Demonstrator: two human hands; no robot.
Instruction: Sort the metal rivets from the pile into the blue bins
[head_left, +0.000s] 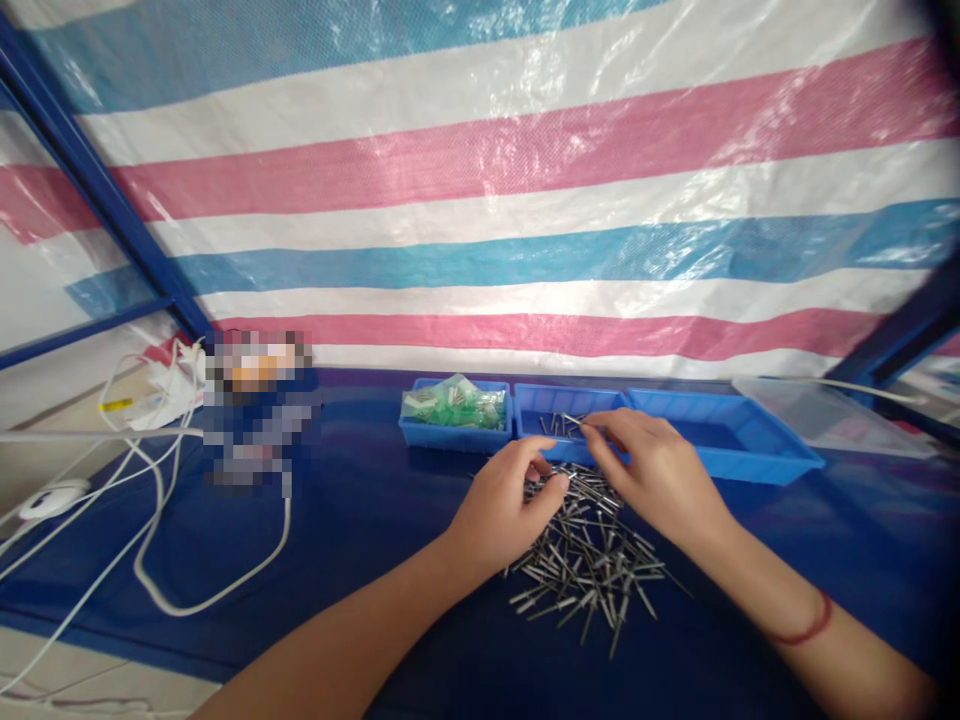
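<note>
A loose pile of silver blind rivets [592, 565] lies on the blue tabletop. My left hand [506, 500] is over the pile's upper left side, thumb and index finger apart, the other fingers partly curled, with nothing visible between them. At the front edge of the middle blue bin [536, 398], my right hand [652, 465] has its thumb and fingers pinched together. A thin rivet [574, 419] sticks out from those fingertips over the bin. Several more rivets [553, 427] rest on the bin's floor.
Left of the middle bin, a blue bin [431, 437] holds green and clear plastic bags [457, 405]. A longer blue bin [780, 460] stands at the right, beside a clear plastic sheet [840, 415]. White cables [161, 590] trail across the left side. Striped sheeting [480, 200] hangs behind.
</note>
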